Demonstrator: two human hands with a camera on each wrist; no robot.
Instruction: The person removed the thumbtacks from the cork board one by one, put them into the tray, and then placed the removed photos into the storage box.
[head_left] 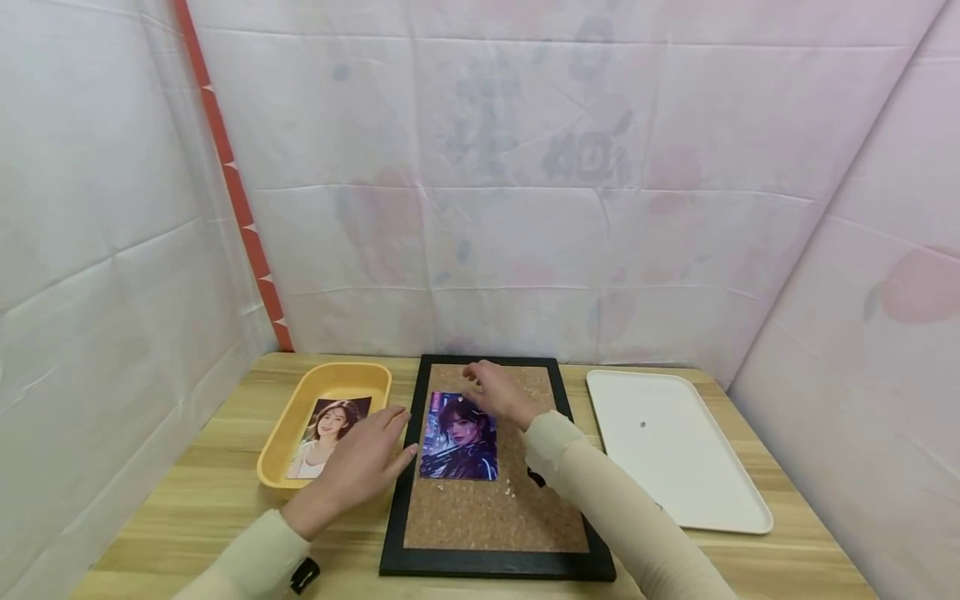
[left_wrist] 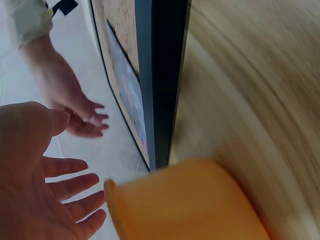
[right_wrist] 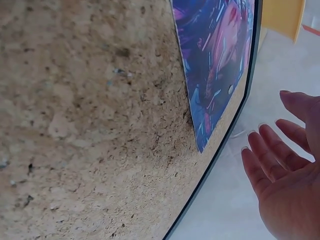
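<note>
The purple-blue glossy picture (head_left: pixel 459 450) lay at far left on the black-framed cork board (head_left: pixel 487 525) — probably kept there by the small pale pin (head_left: pixel 460 399). Both hands were empty: right hand (head_left: pixel 501 395) loose above, left hand (head_left: pixel 363 458) spread beside the yellow plastic tray (head_left: pixel 279 442).

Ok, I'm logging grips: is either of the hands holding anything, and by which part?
Nothing is held: the left hand and right hand are both empty, and the purple picture lies on the cork board.

Lower corkboard (head_left: pixel 487 525) free, sleeve (head_left: pixel 622 512) at right
</note>
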